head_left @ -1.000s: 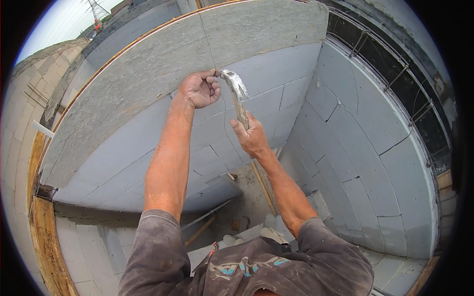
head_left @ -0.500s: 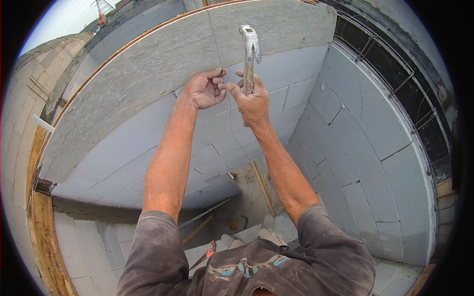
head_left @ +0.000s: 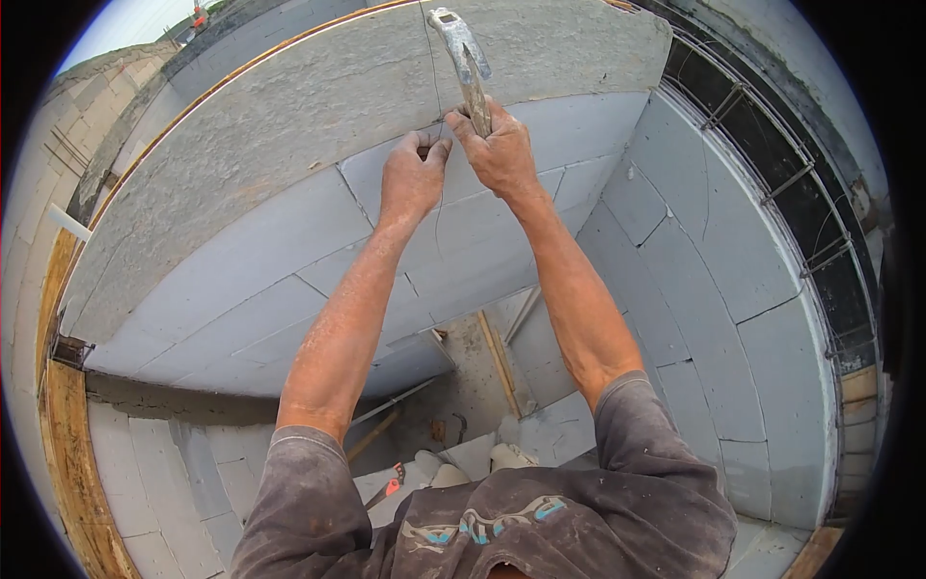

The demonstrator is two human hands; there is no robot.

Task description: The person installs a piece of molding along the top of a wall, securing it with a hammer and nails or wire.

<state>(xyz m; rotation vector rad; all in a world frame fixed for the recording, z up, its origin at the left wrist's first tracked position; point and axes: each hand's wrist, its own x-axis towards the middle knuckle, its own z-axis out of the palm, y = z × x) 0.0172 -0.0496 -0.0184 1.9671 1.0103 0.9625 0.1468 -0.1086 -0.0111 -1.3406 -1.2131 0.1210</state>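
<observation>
My right hand [head_left: 502,154] is wrapped round the wooden handle of a claw hammer [head_left: 461,48], whose worn metal head points up and away from me. Just beside it, my left hand [head_left: 415,180] is closed in a pinch on a thin wire [head_left: 434,77]. The wire hangs down over the rough grey concrete band [head_left: 309,145], and its loose lower end dangles below my fingers. Both hands are in front of the wall, near the line where the band meets the pale blocks [head_left: 289,241]. The exact pinch point is partly hidden by my fingers.
At right stands another block wall [head_left: 714,376], with a rebar cage [head_left: 786,183] along its top. A wooden board [head_left: 82,473] runs down the left. Far below lie a timber strip [head_left: 497,362] and a tool with a red-orange handle [head_left: 391,485].
My left hand has turned from palm showing to back showing, still at the wire. The hammer has tilted leftward and moved up with my right hand. The wire's lower end now hangs shorter.
</observation>
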